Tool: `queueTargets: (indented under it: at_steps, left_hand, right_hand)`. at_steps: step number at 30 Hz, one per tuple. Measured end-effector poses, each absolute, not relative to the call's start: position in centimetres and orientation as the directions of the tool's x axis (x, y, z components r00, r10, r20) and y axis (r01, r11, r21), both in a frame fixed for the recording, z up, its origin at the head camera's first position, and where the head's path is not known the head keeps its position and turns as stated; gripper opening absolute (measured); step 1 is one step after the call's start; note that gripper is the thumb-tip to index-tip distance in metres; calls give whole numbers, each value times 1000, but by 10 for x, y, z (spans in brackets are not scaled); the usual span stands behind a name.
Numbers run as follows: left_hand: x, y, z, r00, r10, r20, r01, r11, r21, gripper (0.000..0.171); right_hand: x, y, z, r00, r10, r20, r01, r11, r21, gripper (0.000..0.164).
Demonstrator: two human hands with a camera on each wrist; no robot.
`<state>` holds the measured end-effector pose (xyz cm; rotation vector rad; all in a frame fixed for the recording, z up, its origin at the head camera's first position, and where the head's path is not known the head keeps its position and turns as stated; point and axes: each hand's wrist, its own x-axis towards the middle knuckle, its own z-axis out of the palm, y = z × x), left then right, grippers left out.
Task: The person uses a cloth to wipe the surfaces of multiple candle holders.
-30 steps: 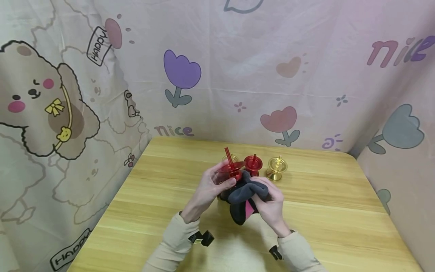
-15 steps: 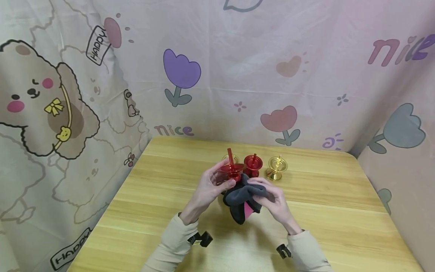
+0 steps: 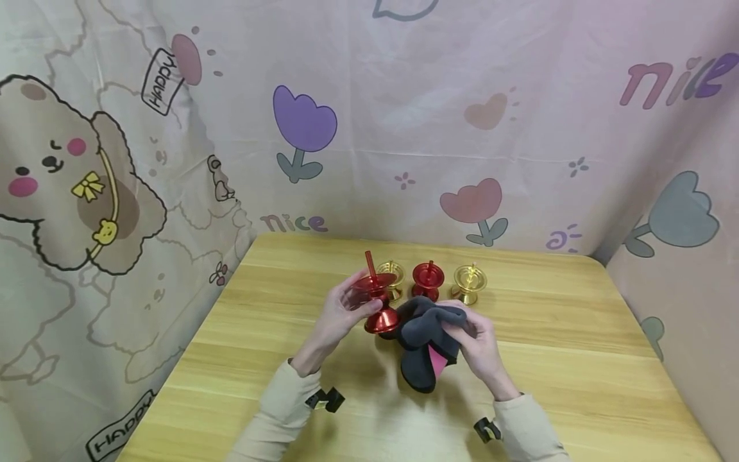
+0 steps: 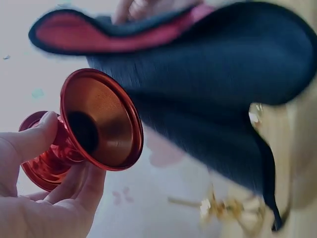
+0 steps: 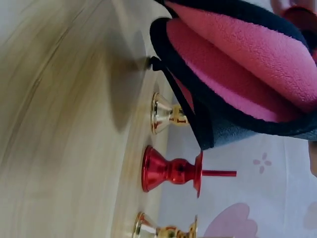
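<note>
My left hand (image 3: pixel 337 316) holds a red metal candle holder (image 3: pixel 382 319) by its stem, off the table, with its dish and thin upright tube uppermost. In the left wrist view, the hollow underside of the candle holder's base (image 4: pixel 111 116) faces the camera, and the thumb and fingers lie around the stem. My right hand (image 3: pixel 480 343) pinches a folded cloth (image 3: pixel 424 330), dark grey on one face and pink on the other. The cloth hangs just right of the candle holder's base; whether they touch is unclear. Its pink side (image 5: pixel 237 64) shows in the right wrist view.
Behind the hands, a gold candle holder (image 3: pixel 392 276), a red one (image 3: pixel 428 279) and another gold one (image 3: pixel 470 282) stand in a row on the wooden table (image 3: pixel 577 333). A printed curtain (image 3: pixel 375 115) hangs behind the table and along its sides.
My left hand has shifted left with the red candle holder, whose base now shows clear of the cloth. The right hand and cloth have moved slightly right. The left gold holder is less covered.
</note>
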<state>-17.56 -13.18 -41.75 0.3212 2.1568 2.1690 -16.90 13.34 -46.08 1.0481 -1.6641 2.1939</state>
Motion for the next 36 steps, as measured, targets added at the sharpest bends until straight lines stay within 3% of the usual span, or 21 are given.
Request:
queueTargets:
  at_steps: [3, 11, 18, 36]
  left_hand:
    - [-188, -145, -428, -986, 146, 81, 86, 28, 996, 82]
    - [-226, -179, -471, -997, -36, 63, 54, 207, 977, 87]
    - [-246, -192, -500, -983, -186, 4, -20, 127, 992, 83]
    - [-261, -189, -526, -972, -235, -16, -60, 182, 981, 84]
  right_hand:
    - [-169, 141, -462, -753, -252, 608, -484, -415, -771, 39]
    - [-166, 161, -467, -792, -214, 572, -457, -413, -788, 45]
    - [-165, 165, -471, -802, -212, 558, -425, -454, -783, 48]
    - [-165, 164, -471, -803, -228, 550, -422, -434, -796, 49]
